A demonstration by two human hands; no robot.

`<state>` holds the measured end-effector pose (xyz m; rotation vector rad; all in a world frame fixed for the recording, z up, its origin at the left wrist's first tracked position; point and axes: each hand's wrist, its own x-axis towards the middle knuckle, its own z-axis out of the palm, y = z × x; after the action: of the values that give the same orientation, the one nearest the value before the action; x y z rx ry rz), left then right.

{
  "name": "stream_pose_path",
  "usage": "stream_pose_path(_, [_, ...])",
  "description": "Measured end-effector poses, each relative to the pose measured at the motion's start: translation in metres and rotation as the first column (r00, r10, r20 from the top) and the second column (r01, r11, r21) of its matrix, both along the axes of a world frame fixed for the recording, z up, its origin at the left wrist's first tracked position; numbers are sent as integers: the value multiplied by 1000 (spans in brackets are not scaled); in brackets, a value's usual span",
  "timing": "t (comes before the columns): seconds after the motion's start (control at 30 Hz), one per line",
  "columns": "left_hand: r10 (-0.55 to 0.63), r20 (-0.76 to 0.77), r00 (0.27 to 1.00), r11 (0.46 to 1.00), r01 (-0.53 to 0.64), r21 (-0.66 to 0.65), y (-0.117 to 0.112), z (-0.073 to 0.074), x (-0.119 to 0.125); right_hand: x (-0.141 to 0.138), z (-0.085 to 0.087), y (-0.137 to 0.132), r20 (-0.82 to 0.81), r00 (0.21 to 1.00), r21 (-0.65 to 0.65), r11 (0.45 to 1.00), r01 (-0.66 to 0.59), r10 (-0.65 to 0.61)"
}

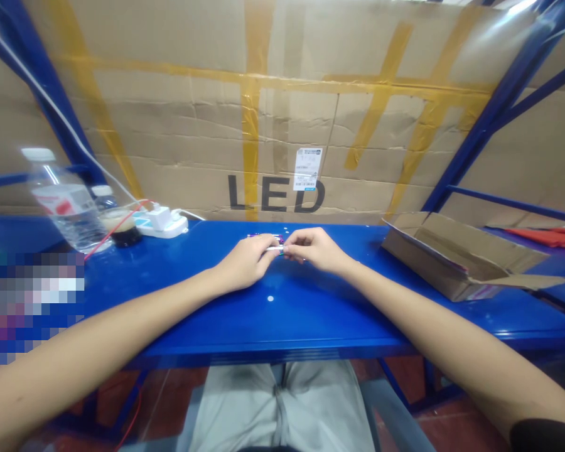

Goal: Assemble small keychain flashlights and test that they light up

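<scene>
My left hand point(245, 262) and my right hand point(319, 250) meet over the middle of the blue table point(306, 314). Between their fingertips is a slim white stick-like piece point(275, 248), too small to name. My left thumb and fingers pinch one end of it, and the right thumb and forefinger close on the other. Just behind the fingers lie several thin purple sticks point(280, 238), possibly pens, partly covered by my left hand. A small white dot point(270, 299) marks the tabletop nearer to me.
An open cardboard box point(419, 257) stands to the right, with orange-red material point(550, 237) beyond it. At the left are a water bottle point(66, 201), a smaller bottle of dark liquid point(122, 229) and a white power strip point(169, 226). A taped cardboard sheet point(193, 138) rises behind the table.
</scene>
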<state>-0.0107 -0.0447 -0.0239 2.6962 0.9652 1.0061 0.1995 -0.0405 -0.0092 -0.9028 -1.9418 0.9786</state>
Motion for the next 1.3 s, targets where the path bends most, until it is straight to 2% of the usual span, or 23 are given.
stream_pose_path(0.1, [-16,25,1000,999,15,45,0,0,0,-2,0,1,-86,996,-146,988,-43,30])
stream_pose_path(0.27, [-31,21,999,994,28,105,3,-2,-1,-5,-5,5,-223,975,-286,955,-78,13])
stream_pose_path(0.5, [-66,-49,997,971,76,228,9,-7,-3,-7,-4,4,-333,943,-500,852,-154,-25])
stream_pose_path(0.67, [-86,-125,988,915,128,383,12,-6,-4,-6,-3,5,-398,917,-576,779,-248,-2])
stream_pose_path(0.73, [-94,-159,983,900,152,408,13,-5,-4,-5,-4,6,-412,911,-590,757,-281,17])
stream_pose_path(0.8, [-93,-177,980,905,157,397,13,-5,-3,-5,-5,7,-394,918,-587,760,-279,33])
stream_pose_path(0.87, [-74,-141,987,933,118,339,12,-5,-1,-4,-4,8,-333,942,-556,799,-230,39])
stream_pose_path(0.93, [-42,-60,997,970,55,235,11,-4,0,-1,0,10,-199,979,-456,879,-140,52])
stream_pose_path(1.0, [-7,10,1000,993,5,118,11,-3,0,7,5,14,4,1000,-246,969,-13,14])
stream_pose_path(1.03, [10,26,1000,997,-12,70,11,-3,0,12,9,16,116,992,-108,992,58,-46])
stream_pose_path(1.1, [49,33,998,999,-49,-7,13,-2,-3,26,14,21,243,941,133,969,209,-237])
stream_pose_path(1.13, [73,32,997,997,-72,-42,14,-1,-5,33,16,24,329,898,194,952,239,-292])
stream_pose_path(1.2, [122,15,992,988,-120,-100,17,-1,-9,46,16,29,530,794,198,954,224,-297])
stream_pose_path(1.3, [161,-47,986,976,-166,-137,21,-3,-13,53,10,34,714,679,106,984,141,-174])
